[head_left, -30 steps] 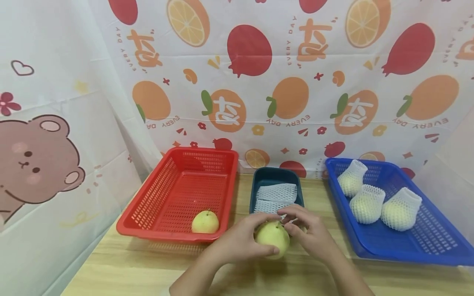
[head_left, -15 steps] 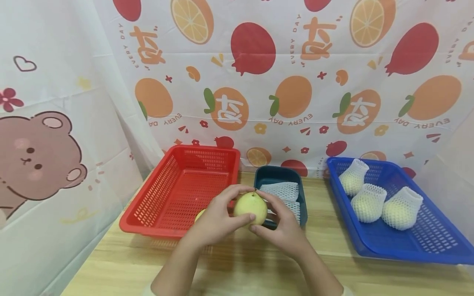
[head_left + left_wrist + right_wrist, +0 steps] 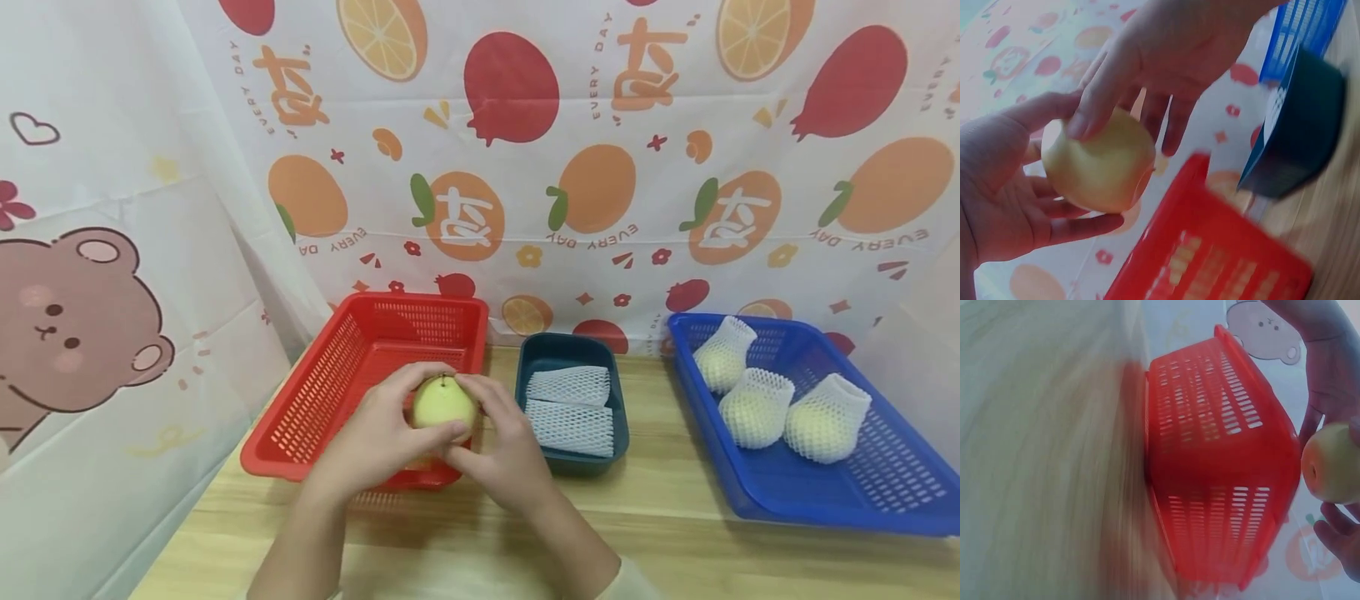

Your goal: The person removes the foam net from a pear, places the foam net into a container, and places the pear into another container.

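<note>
the pear point(image 3: 442, 406) is held up over the near right part of the red basket point(image 3: 279, 446), above its rim. the left hand point(image 3: 372, 442) grips the pear on one side, its thumb across the front and its fingers curled round behind. the right hand point(image 3: 504, 454) grips the other side, thumb low and fingertips near the stem, so both hands pinch it between them. just right of the red basket stands a dark green tray point(image 3: 553, 354) with two white foam nets point(image 3: 570, 428) lying in it. farther right of the red basket, a blue basket point(image 3: 840, 518) holds three netted pears point(image 3: 753, 412). behind the red basket hangs a fruit-print curtain point(image 3: 420, 283).
</note>
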A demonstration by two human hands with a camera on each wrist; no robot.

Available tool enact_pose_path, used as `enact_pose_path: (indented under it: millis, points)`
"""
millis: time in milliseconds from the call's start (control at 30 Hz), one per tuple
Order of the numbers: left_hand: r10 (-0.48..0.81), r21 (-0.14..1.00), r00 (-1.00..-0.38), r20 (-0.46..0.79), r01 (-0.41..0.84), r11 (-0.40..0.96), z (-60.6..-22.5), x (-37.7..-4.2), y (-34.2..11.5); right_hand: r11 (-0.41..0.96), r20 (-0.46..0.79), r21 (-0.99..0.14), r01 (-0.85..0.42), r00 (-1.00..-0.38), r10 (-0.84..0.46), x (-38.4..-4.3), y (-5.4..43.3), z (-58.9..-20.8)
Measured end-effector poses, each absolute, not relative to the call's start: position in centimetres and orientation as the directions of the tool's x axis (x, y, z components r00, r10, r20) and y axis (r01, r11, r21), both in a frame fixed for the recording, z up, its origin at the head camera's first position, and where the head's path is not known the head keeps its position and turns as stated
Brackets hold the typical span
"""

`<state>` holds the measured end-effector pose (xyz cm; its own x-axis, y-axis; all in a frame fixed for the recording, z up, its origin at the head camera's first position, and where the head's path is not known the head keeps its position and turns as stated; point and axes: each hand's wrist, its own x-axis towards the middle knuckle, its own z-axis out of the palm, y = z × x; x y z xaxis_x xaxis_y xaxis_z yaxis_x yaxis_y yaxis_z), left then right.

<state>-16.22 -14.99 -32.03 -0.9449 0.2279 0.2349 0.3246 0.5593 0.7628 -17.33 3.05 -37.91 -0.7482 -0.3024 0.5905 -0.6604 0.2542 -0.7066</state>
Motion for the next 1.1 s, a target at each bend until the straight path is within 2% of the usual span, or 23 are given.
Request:
enact_pose_path:
  millis: [267,400,533,733,933,1100]
  points:
    - [0.241,0.753,-0.951,0.196,0.303,0.584,-32.2,-16.7,-19.2,0.317,0.535,-0.690,-0.650,-0.754,-0.381,-18.0,1.7,-38.1]
    - [0.194,0.699,-0.964,0.184,0.267,0.664,-32.7,-17.3,-21.9,0.384,0.490,-0.674,-0.632,-0.770,-0.408,-18.5,1.6,-38.6]
    - [0.154,0.638,-0.979,0.130,0.202,0.743,-33.6,-18.4,-23.7,0.482,0.408,-0.608,-0.630,-0.769,-0.491,-19.0,1.4,-39.3]
    - [0.163,0.619,-0.987,0.001,0.129,0.774,-35.0,-19.8,-24.0,0.548,0.361,-0.508,-0.665,-0.742,-0.566,-19.2,1.2,-40.0]
    - [0.202,0.569,-0.979,-0.032,0.148,0.809,-36.2,-20.1,-23.8,0.579,0.351,-0.428,-0.694,-0.718,-0.601,-19.1,1.2,-40.1]
    - [0.213,0.527,-0.974,-0.075,0.143,0.838,-36.7,-20.4,-23.4,0.582,0.353,-0.417,-0.698,-0.715,-0.604,-19.2,1.2,-40.4]
